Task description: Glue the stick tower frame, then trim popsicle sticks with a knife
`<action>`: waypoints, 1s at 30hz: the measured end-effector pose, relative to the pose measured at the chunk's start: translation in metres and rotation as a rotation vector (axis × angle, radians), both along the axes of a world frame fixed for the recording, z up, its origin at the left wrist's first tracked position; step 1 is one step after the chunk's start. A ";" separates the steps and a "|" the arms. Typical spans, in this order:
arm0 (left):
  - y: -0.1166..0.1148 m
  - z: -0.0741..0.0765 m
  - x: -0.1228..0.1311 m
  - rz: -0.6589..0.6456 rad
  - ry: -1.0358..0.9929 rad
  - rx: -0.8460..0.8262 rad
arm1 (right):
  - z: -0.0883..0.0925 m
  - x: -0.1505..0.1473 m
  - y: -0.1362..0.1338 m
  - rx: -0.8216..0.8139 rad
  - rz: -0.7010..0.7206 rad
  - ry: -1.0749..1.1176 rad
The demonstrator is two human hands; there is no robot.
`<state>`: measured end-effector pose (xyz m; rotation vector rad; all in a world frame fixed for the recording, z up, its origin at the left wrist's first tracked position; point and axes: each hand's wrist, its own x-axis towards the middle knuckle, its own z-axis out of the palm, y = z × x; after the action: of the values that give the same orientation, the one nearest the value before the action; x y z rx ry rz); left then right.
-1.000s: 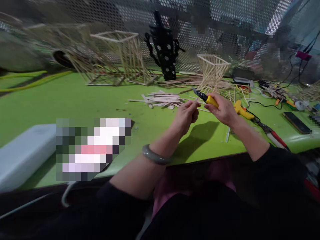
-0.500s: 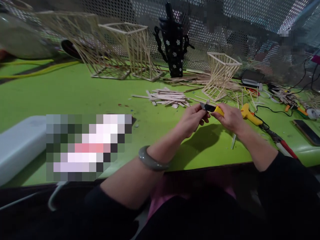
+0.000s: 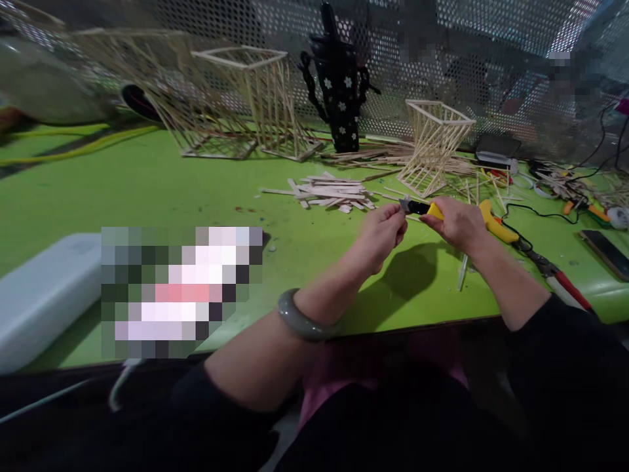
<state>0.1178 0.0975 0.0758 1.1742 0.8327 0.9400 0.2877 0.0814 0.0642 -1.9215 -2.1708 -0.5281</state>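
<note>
My right hand (image 3: 457,226) is closed round the yellow and black handle of a utility knife (image 3: 419,208), whose blade points left. At the blade's tip my left hand (image 3: 382,235) is closed, thumb and fingers pinched together. Whatever lies in that pinch is too small to make out. Both hands are held over the green table, their shadow below them. Just behind them lies a loose pile of flat wooden sticks (image 3: 334,190). A twisted frame of thin sticks (image 3: 435,147) stands beyond the knife.
Larger stick frames (image 3: 268,101) stand at the back left, near a black flowered tumbler (image 3: 341,98). To the right lie a yellow glue gun (image 3: 500,226), red-handled pliers (image 3: 560,278) and a dark phone (image 3: 605,252). A white box (image 3: 49,295) occupies the left front.
The knife and my right hand have shifted slightly right. My left fingers have drawn closer together beside the blade, and the left hand has moved a little right.
</note>
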 end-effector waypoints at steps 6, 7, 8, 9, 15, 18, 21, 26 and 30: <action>-0.003 0.003 -0.002 0.020 0.002 -0.009 | 0.007 0.007 0.002 -0.033 -0.008 0.044; -0.006 0.004 -0.002 0.008 0.002 -0.010 | 0.009 0.013 0.003 -0.030 -0.039 0.076; -0.008 0.004 -0.003 -0.011 0.003 -0.008 | 0.012 0.021 0.003 -0.019 -0.090 0.115; -0.011 0.004 -0.004 -0.035 0.004 -0.005 | 0.015 0.028 0.004 0.005 -0.152 0.157; -0.012 0.008 -0.008 -0.051 -0.045 -0.039 | 0.024 0.032 -0.004 0.192 -0.154 0.285; -0.006 0.007 -0.007 -0.034 -0.055 -0.068 | 0.020 0.008 -0.009 0.074 -0.024 0.246; -0.003 0.004 -0.006 -0.005 -0.022 -0.038 | 0.014 -0.009 -0.013 -0.043 0.052 0.169; -0.003 -0.002 -0.004 -0.019 0.025 0.047 | 0.012 -0.010 -0.013 -0.089 0.041 0.106; -0.003 -0.004 -0.004 -0.021 0.065 0.065 | 0.013 -0.004 -0.010 -0.092 0.017 0.081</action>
<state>0.1134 0.0945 0.0721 1.2728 0.8455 0.9218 0.2836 0.0714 0.0776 -1.9324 -2.1943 -0.3460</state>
